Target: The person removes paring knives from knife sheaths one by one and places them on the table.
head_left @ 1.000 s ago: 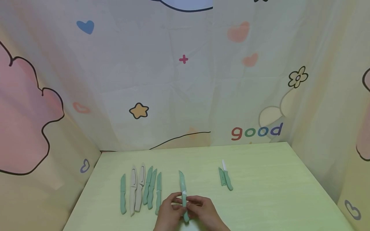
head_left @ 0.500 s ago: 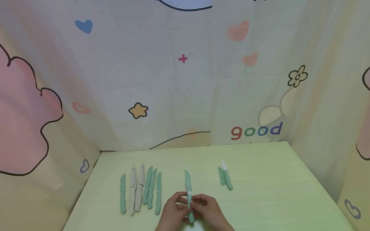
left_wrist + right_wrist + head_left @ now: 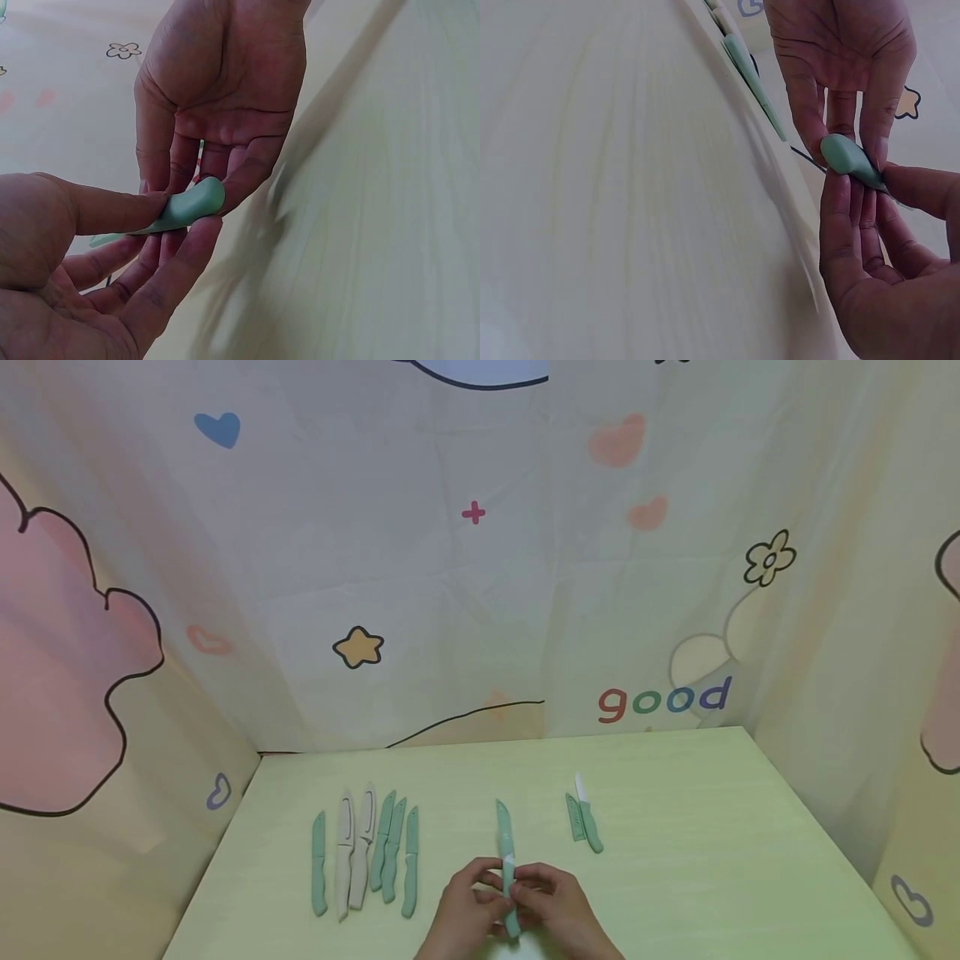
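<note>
Both hands pinch one green knife (image 3: 507,868) by its handle above the table, its green-sheathed blade pointing away and a white strip showing between sheath and handle. My left hand (image 3: 467,906) holds it from the left, thumb on top of the handle. From the right, my right hand (image 3: 557,906) grips the same handle with thumb and fingers. In the left wrist view the rounded handle end (image 3: 196,204) sticks out between the fingertips of both hands. The right wrist view shows the handle end (image 3: 841,154) too, with the blade mostly hidden behind the fingers.
Left on the table (image 3: 697,860) lie several sheathed knives: a green knife (image 3: 319,864), two beige ones including a beige knife (image 3: 345,856), and more green ones up to a green knife (image 3: 411,864). To the right, an unsheathed white-bladed knife (image 3: 589,822) lies beside a green sheath (image 3: 575,817).
Both hands have shifted to the right together, carrying the green knife with them. Their grip on the handle looks the same. The knives on the table have not moved.
</note>
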Available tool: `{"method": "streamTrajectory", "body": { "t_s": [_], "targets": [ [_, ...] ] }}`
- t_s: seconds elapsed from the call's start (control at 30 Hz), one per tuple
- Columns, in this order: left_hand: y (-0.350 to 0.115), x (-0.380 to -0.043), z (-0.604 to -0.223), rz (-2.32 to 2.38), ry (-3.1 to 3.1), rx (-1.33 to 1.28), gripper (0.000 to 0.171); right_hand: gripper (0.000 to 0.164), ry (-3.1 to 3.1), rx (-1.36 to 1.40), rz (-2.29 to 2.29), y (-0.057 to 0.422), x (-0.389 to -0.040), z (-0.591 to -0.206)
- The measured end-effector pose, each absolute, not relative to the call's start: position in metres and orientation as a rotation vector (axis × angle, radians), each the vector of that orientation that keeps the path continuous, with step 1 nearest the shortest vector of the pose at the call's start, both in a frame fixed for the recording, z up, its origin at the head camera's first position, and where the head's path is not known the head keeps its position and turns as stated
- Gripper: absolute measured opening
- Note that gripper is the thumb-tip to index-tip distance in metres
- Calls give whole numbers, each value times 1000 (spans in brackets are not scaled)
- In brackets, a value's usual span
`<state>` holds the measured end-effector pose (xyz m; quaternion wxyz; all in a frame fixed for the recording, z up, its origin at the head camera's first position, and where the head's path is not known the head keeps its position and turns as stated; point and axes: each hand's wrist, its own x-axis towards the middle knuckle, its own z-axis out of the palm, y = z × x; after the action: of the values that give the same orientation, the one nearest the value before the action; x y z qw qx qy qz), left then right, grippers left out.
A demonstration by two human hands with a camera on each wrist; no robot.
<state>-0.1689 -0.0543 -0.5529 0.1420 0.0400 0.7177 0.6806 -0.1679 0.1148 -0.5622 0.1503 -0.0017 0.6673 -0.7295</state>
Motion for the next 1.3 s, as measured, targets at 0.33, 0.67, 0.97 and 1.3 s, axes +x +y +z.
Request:
{"method": "streamTrajectory", "body": {
  "t_s": [0.33, 0.67, 0.97, 1.3],
  "targets": [
    [-42, -169, -556, 1942, 2095, 130, 44, 37, 1963, 11, -2070, 123, -167, -567],
    [-39, -166, -555, 1918, 2114, 121, 51, 36, 1991, 10, -2037, 127, -164, -568],
    [-36, -167, -555, 1896, 2116, 93, 52, 36, 1993, 32, -2019, 128, -163, -565],
    [-36, -165, -555, 1903, 2104, 108, 54, 35, 1983, 48, -2026, 128, -161, -563]
  ]
}}
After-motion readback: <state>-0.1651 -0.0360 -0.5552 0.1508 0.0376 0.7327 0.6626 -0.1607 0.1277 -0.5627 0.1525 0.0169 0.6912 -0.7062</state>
